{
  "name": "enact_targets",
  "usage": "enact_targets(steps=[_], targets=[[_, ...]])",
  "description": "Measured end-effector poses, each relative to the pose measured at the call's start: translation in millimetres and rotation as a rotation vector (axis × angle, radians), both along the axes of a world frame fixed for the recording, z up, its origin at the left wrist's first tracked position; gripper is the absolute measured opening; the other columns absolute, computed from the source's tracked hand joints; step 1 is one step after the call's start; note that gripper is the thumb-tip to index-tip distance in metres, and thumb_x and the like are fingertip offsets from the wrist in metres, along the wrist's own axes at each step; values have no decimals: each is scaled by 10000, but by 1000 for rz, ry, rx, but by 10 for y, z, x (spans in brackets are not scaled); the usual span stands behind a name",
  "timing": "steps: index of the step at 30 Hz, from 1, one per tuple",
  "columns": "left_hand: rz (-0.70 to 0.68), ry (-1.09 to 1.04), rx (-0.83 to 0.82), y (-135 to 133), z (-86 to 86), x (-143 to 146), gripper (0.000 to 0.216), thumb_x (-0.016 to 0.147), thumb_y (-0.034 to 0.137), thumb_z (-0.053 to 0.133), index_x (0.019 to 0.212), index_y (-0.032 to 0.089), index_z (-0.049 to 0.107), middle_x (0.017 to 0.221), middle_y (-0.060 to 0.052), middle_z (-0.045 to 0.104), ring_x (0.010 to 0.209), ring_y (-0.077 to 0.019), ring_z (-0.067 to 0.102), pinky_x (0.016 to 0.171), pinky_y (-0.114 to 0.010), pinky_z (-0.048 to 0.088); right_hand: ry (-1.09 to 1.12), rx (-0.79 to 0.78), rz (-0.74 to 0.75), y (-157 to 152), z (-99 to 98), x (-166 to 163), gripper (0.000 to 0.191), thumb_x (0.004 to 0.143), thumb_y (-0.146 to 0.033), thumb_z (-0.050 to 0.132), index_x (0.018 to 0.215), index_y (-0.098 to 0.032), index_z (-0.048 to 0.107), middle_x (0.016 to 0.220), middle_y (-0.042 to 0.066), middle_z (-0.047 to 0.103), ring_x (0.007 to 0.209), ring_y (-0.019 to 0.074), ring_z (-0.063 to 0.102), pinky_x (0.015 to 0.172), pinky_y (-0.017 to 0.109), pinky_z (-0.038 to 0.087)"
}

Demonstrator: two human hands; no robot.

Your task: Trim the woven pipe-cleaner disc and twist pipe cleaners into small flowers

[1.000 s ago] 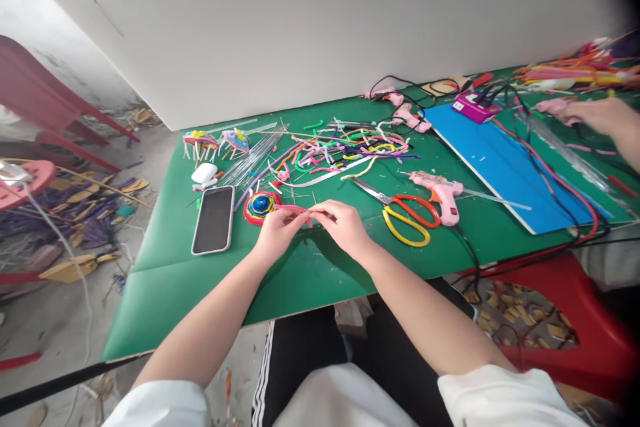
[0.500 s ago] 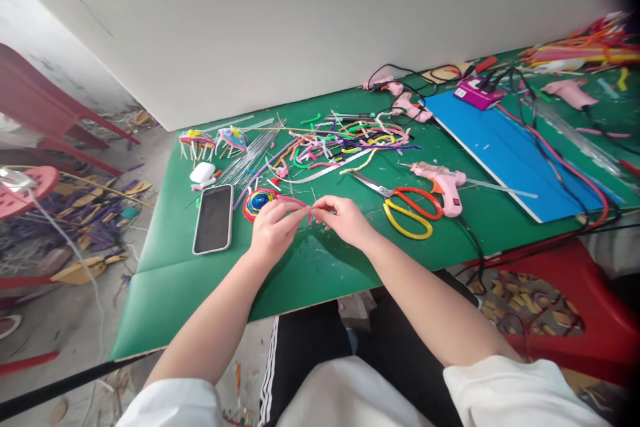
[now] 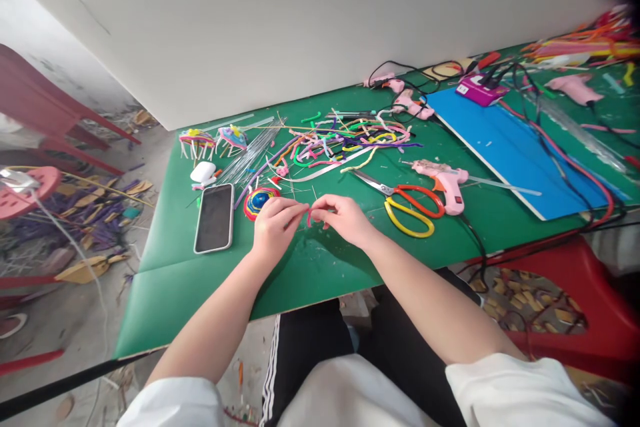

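Pink pipe cleaner (image 3: 311, 214), a short curved piece, was pinched between the fingertips of both your hands just above the near middle of the green surface (image 3: 300, 273). Your left hand (image 3: 273, 227) and right hand (image 3: 345, 217) were closed on its two ends, fingertips almost meeting.

Just beyond your left hand lay a small coiled disc (image 3: 257, 201) of blue, yellow and red. A phone (image 3: 214, 218) lay face up to its left, with a white earbud case (image 3: 203, 173) behind it. To your right lay scissors (image 3: 407, 210) with red and yellow handles, and beside them a pink glue gun (image 3: 443, 181). A tangle of coloured pipe cleaners (image 3: 345, 140) was spread further back, and a blue board (image 3: 515, 157) crossed by cables lay at the far right. A plain white wall (image 3: 300, 13) rose behind the surface. A red stool (image 3: 575, 300) stood at your right, and the floor (image 3: 75, 227) on your left was littered with scraps.

A second earlier another person's hand had reached in at the far right; it was gone. The pink pipe cleaner had arched from the disc to your fingers half a second before; now only the short piece showed between them.
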State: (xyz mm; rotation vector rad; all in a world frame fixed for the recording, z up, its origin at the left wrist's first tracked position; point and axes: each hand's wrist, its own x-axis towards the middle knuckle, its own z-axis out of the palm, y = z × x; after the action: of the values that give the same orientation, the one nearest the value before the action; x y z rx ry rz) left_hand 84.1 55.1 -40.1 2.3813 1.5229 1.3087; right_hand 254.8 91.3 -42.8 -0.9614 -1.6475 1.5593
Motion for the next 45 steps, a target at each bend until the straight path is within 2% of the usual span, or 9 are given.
enact_targets(steps=[8,12,16,21,26,29,34,40,45], targets=[[34,-252,-325,-18,47,69,97,797,251,589,788,191,664,786,-23,686,760,-146,620,721,-276,487,-102,295,-126,-36,22,-6,160,809,-354,574,759,-211,625,789,15,634,741,136,569,620,253,441],[42,-380,-418,-14,22,77,133,783,291,603,843,192,670,810,-27,686,754,-152,632,712,-280,495,-61,192,-113,-15,-7,-7,159,798,-365,582,787,-211,621,781,7,629,708,131,567,593,246,459],[35,-660,-541,-17,7,107,256,711,304,684,927,181,622,760,-17,674,696,-138,641,667,-259,502,-8,87,-68,4,-33,-11,174,787,-381,589,802,-210,617,772,0,629,672,127,562,551,240,465],[-7,-899,-671,-7,32,129,261,652,279,736,821,179,565,657,29,631,610,-95,600,592,-210,470,-102,326,-115,-4,-45,-3,122,803,-323,596,763,-210,622,765,-1,629,698,127,562,623,252,431],[-37,-935,-785,1,25,116,211,654,301,733,750,139,638,682,-5,653,644,-111,609,643,-239,488,-213,584,-139,-10,-67,11,112,836,-276,571,763,-202,614,741,6,609,691,122,549,635,243,403],[-54,-950,-793,4,12,102,209,666,304,724,777,140,659,701,-16,667,655,-122,612,642,-251,491,-202,598,-160,-9,-85,12,122,843,-286,565,767,-200,606,739,4,606,684,115,548,628,230,404],[-93,-912,-785,3,28,81,202,705,305,695,828,144,696,676,-25,667,624,-125,594,527,-219,448,-208,623,-171,-13,-95,20,140,854,-306,549,774,-202,599,740,3,603,671,111,546,624,225,411],[-125,-898,-850,-7,67,84,258,682,304,724,884,145,699,862,-57,709,791,-170,648,765,-308,515,-310,756,-194,-22,-117,18,153,876,-291,515,789,-196,597,744,20,609,713,130,559,652,240,414],[-134,-819,-813,9,25,70,262,684,286,724,901,144,696,906,-66,708,847,-186,647,790,-321,514,-362,743,-223,-22,-135,9,175,878,-330,506,801,-203,600,770,26,619,727,137,568,662,248,421]])
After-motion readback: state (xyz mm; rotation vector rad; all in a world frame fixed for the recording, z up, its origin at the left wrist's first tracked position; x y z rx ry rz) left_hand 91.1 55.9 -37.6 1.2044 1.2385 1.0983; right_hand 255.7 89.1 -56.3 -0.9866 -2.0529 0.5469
